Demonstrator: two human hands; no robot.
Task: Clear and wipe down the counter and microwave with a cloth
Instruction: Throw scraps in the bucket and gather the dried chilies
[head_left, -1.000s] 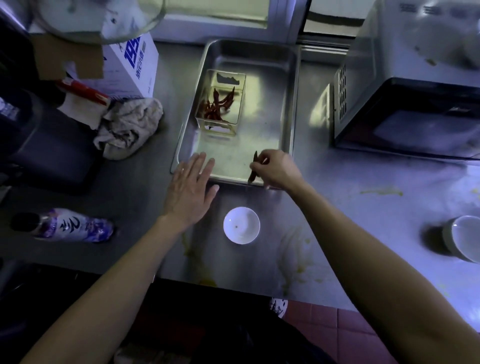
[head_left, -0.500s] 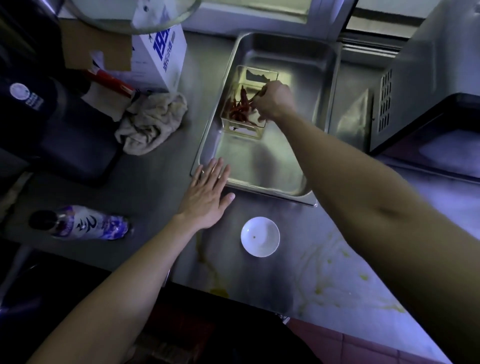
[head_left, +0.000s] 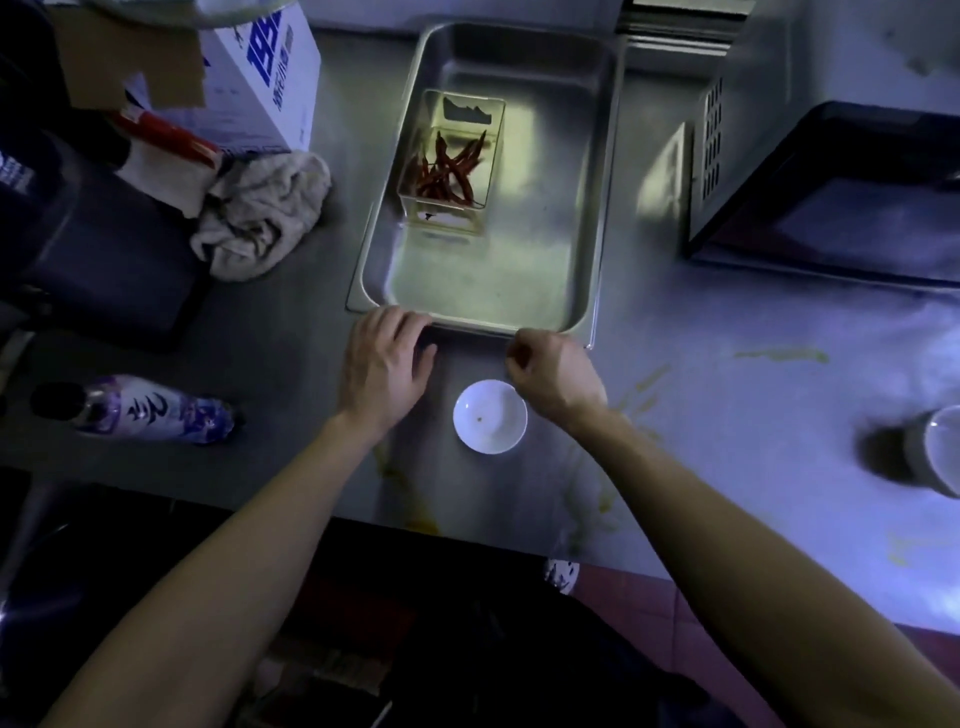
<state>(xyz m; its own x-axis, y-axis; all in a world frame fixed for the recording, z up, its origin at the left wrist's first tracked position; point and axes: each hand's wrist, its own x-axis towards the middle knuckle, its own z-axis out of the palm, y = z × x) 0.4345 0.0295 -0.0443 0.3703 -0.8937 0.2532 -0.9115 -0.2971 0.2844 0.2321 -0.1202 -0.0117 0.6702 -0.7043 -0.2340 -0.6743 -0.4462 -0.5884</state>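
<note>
Wiping looked unstarted: yellow smears (head_left: 782, 355) streaked the grey steel counter (head_left: 727, 415), the crumpled beige cloth (head_left: 262, 218) lay untouched, left hand (head_left: 384, 364) gripping the rectangular steel tray (head_left: 483, 291), right hand (head_left: 556, 374) curled, contents unclear.

Crumpled cloth (head_left: 262, 218) far-L on stained steel counter (head_left: 727, 415); microwave (head_left: 852, 208) back-R

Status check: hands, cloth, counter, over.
Left hand at tray near rim, grip unclear; right hand curled, apparently empty. Cloth untouched left of tray. Bowl, bottle on stained counter.
</note>
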